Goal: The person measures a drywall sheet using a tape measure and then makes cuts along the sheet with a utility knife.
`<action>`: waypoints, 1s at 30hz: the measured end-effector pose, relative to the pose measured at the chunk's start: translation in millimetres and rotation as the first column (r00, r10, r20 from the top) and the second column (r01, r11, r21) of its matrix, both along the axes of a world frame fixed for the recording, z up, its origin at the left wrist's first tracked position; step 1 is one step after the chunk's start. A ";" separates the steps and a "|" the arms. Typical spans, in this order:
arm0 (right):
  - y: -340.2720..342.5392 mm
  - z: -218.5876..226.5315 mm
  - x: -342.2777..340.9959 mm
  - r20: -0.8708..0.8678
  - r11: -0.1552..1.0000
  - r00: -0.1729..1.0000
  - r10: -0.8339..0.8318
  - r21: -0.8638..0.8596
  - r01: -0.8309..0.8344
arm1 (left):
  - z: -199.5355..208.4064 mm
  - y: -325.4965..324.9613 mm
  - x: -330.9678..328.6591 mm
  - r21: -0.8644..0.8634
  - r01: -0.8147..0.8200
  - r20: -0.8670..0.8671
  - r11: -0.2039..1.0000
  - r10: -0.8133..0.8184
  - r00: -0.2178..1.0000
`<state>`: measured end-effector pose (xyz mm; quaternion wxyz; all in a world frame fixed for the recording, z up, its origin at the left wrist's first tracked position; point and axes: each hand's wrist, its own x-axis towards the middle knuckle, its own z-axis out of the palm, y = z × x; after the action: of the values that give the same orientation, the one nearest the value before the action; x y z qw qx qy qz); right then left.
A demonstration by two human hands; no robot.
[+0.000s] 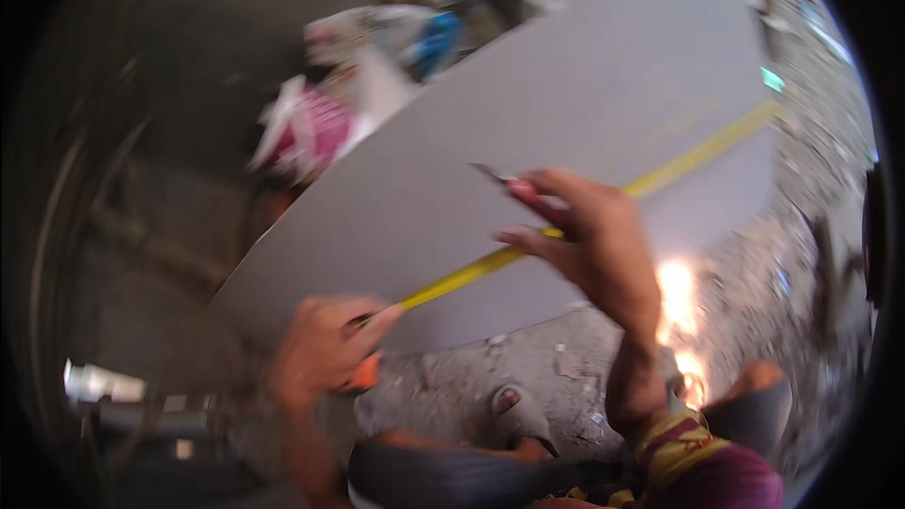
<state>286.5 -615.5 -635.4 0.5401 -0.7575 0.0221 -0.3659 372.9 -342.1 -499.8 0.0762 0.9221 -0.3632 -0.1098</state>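
Note:
A large flat grey sheet [566, 113] with a curved edge lies before me. Across it runs the yellow blade of a tape measure [462, 275], from lower left up to the far right edge. My left hand [330, 344] is closed round the tape measure near the sheet's lower left; a bit of orange case shows below the fingers. Over the middle of the sheet, my right hand [599, 245] grips a red-handled tool [537, 203] with a thin dark pointed tip. Its thumb is at the tape blade; whether it presses on it, I cannot tell. Motion blurs the picture.
Plastic bags, one white and pink [316, 132] and one pale with blue [396, 38], lie beyond the sheet's far left edge. Rubble and scraps litter the ground [566, 368]. Bright light glares near my right forearm. My sandalled foot [518, 415] stands close to the near edge.

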 end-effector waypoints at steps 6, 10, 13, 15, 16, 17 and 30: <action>-18.2 -1.7 -48.1 -0.191 0.936 0.919 0.344 -0.014 -0.353 | 16.7 -35.8 -60.5 0.158 0.067 -0.122 0.985 -0.048 0.991; -2.3 -7.3 -54.8 -0.201 0.897 0.876 0.438 0.154 -0.413 | 13.1 -49.1 -91.4 0.271 -0.111 -0.235 0.956 0.178 0.956; 0.4 -0.9 -55.8 -0.188 0.877 0.857 0.480 0.128 -0.464 | -5.6 -42.5 -84.5 0.252 -0.102 -0.348 0.962 0.189 0.918; -1.3 -0.7 -53.0 -0.175 0.881 0.865 0.471 0.058 -0.469 | -22.9 -31.6 -71.1 0.236 -0.092 -0.409 0.967 0.185 0.893; -4.9 -4.9 -48.7 -0.154 0.888 0.878 0.454 0.001 -0.459 | -27.8 -31.4 -64.6 0.224 -0.081 -0.437 0.971 0.174 0.882; -6.3 -7.4 -46.0 -0.133 0.892 0.889 0.438 -0.055 -0.448 | -30.4 -32.2 -59.4 0.231 -0.079 -0.442 0.970 0.177 0.879; 3.1 -5.9 -36.1 -0.288 0.916 0.870 0.399 0.090 -0.391 | -42.4 -32.4 -55.4 0.262 -0.013 -0.481 0.965 0.142 0.865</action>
<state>250.4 -612.4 -641.3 0.6048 -0.7846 -0.0459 -0.1282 317.5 -374.5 -542.2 0.0547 0.8789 -0.2770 -0.3844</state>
